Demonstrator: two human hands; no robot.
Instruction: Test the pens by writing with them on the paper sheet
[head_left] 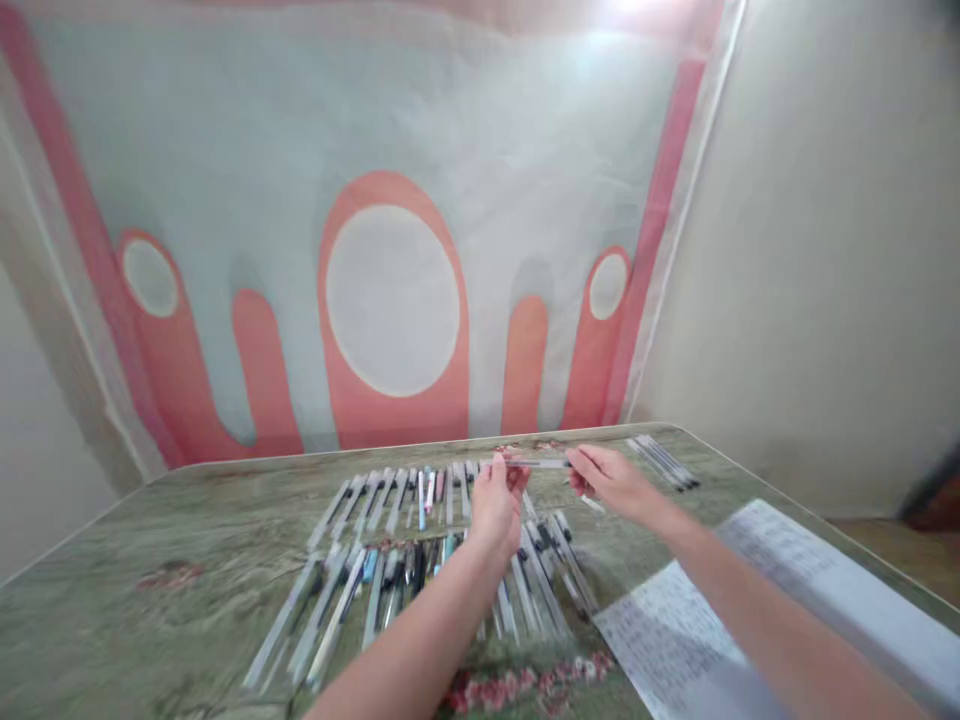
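Note:
Stretched level between my two hands is a slim, clear-barrelled pen [538,463], held above the far part of the table. My left hand [498,502] pinches its left end, and my right hand [604,478] grips the right end. Below and left of them lie two rows of pens: a back row [379,497] and a front row [330,610]. Most have clear barrels and dark grips; a few are blue, pink or black. My left forearm covers part of the front row. A small white piece [592,505] lies under my right hand.
Several clear pens [663,462] lie side by side at the table's back right. An open notebook with handwriting [675,640] rests at the right, partly under my right forearm. The greenish patterned table [97,590] meets a wall with a red-and-grey printed covering [405,130].

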